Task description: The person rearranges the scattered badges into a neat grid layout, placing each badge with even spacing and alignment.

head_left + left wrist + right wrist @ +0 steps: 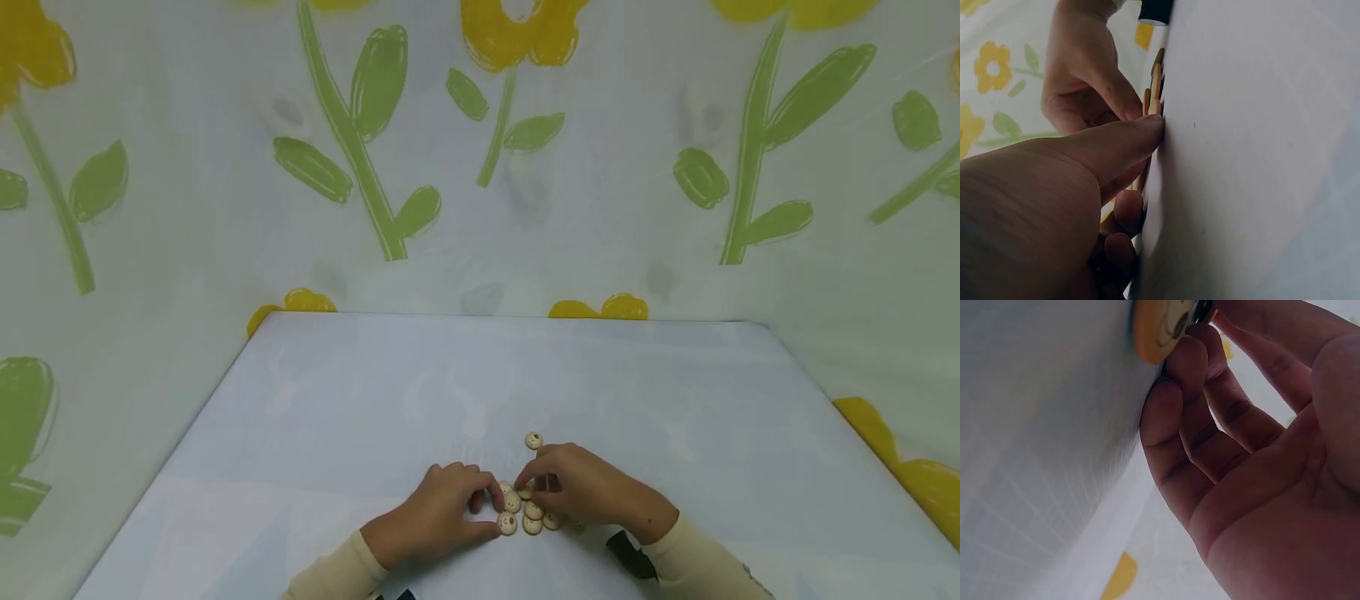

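Observation:
Several small round wooden discs with drawn faces lie bunched between the two hands, one of them a face disc near the front. My left hand rests at the pile's left side, its thumb and forefinger touching the edges of a front left disc and its neighbours. From the right, my right hand reaches over the pile and pinches a disc between thumb and forefinger, partly hidden by the fingers. In the right wrist view, another disc shows close to the curled fingers.
A single disc lies apart, just beyond the right hand. The white table stretches away to a back edge, with a flower-patterned curtain behind and at both sides. A black strap piece sits by the right sleeve.

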Motion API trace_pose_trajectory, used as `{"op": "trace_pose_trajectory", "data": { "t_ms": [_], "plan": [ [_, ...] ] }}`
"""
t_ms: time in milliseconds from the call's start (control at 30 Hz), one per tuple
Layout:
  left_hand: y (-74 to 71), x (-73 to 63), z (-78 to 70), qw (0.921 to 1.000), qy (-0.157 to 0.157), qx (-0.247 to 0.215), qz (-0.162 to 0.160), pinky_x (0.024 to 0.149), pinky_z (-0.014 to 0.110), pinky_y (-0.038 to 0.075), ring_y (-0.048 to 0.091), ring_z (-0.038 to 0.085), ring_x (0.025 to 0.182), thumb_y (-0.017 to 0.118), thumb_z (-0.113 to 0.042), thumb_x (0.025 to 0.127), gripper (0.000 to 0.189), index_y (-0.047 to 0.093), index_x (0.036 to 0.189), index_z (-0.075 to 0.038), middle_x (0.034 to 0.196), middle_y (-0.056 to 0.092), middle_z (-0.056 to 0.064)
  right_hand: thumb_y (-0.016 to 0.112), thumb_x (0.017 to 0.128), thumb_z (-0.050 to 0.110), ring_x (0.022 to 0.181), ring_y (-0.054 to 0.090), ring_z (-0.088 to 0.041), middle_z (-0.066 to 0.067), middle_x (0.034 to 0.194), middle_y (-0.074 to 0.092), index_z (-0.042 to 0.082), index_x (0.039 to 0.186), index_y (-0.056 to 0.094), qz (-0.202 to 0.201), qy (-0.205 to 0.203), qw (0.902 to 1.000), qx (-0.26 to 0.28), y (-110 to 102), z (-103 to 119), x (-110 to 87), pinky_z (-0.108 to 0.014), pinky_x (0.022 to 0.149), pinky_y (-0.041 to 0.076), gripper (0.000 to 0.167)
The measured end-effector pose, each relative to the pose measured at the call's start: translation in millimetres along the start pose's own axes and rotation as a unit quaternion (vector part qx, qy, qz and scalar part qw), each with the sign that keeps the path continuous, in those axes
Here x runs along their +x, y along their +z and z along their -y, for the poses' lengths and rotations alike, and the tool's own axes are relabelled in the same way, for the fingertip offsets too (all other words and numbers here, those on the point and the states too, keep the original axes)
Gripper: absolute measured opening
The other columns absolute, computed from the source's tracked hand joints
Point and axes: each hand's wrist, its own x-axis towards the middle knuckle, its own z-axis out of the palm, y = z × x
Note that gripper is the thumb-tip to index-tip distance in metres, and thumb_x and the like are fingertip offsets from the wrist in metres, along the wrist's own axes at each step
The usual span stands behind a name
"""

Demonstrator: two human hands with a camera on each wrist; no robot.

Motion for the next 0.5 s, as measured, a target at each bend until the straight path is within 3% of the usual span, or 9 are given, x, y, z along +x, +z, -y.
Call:
{"op": "trace_pose_trajectory", "data": {
  "t_ms": [500],
  "plan": [
    [-1.6, 2.3, -0.6, 0.9999, 0.007, -0.005, -0.010, 0.075, 0.027, 0.033, 0.044, -0.002, 0.071, 0.081, -0.037, 0.082, 0.028, 0.064, 0.104, -0.031, 0.075, 0.051, -0.017, 0.074, 0.090, 0.012, 0.069, 0.052, 0.001, 0.016, 0.078, 0.060, 0.019, 0.101, 0.073, -0.001, 0.020, 0.9997, -0.013, -1.5, -0.4, 2.6, -0.020, 0.064, 0.048, 0.013]
  ]
}}
